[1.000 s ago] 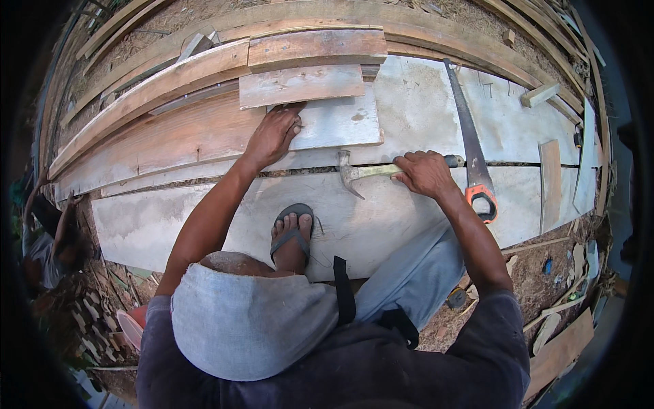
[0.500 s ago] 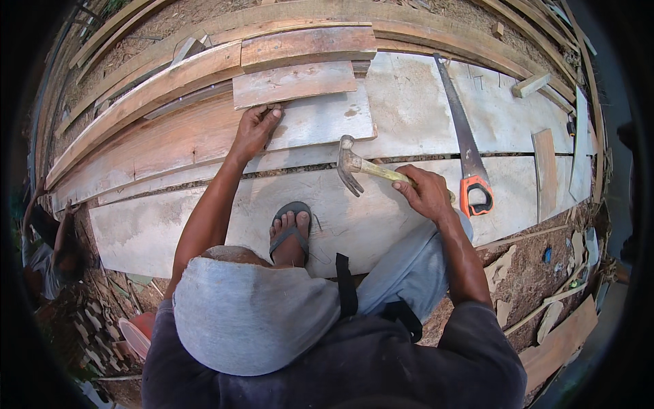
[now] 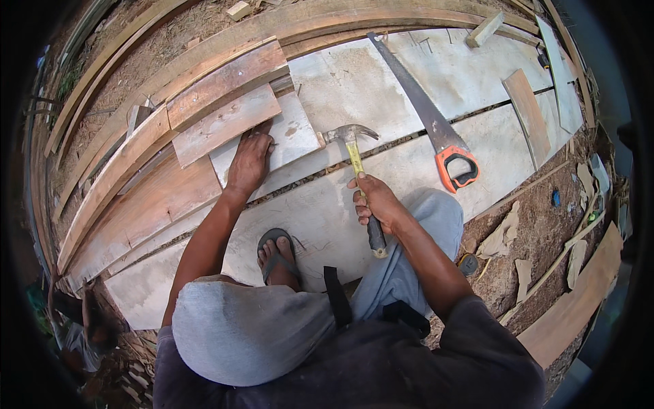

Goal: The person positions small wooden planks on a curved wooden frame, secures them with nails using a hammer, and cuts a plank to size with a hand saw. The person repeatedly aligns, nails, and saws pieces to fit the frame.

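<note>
My right hand point(image 3: 381, 203) is wrapped round the yellow and black handle of a claw hammer point(image 3: 355, 153). The hammer's striking face meets the right end of a pale flat board point(image 3: 294, 136), its claw pointing right. My left hand point(image 3: 251, 163) is closed at the near edge of a short wooden board point(image 3: 228, 123), which lies partly over the pale board; some of its fingertips are hidden there. Behind the short board runs a thick beam point(image 3: 231, 76).
A handsaw point(image 3: 426, 102) with an orange and black handle lies right of the hammer on pale panels point(image 3: 347, 85). A short plank point(image 3: 528, 116) and a wood block point(image 3: 485, 29) are farther right. My sandalled foot point(image 3: 279, 259) stands on the near panel. Another person point(image 3: 85, 327) is at far left.
The hammer has swung from lying sideways to upright, its head now against the pale board's end. My left hand has tucked further in at the short board's edge. The view has turned right.
</note>
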